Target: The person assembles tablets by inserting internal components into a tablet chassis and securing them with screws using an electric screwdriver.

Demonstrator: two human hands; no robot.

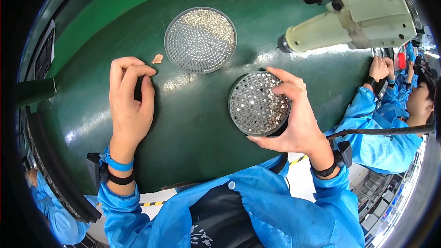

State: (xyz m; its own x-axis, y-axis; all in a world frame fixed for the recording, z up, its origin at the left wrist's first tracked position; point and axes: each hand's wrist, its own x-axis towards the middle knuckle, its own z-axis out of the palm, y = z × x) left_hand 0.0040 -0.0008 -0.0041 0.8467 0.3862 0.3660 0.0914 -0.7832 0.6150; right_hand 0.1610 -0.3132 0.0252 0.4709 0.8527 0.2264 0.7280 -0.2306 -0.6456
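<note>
Head: round tray (195, 48) beyond held dish (248, 105)

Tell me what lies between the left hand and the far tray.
The head view shows a small tan scrap between the left hand and that tray.

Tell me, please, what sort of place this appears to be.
Most likely a factory workshop: the far round grey tray holds many tiny shiny pieces, a pale-green machine part overhangs the dark-green table, and a blue-jacketed co-worker is at the right.
</note>
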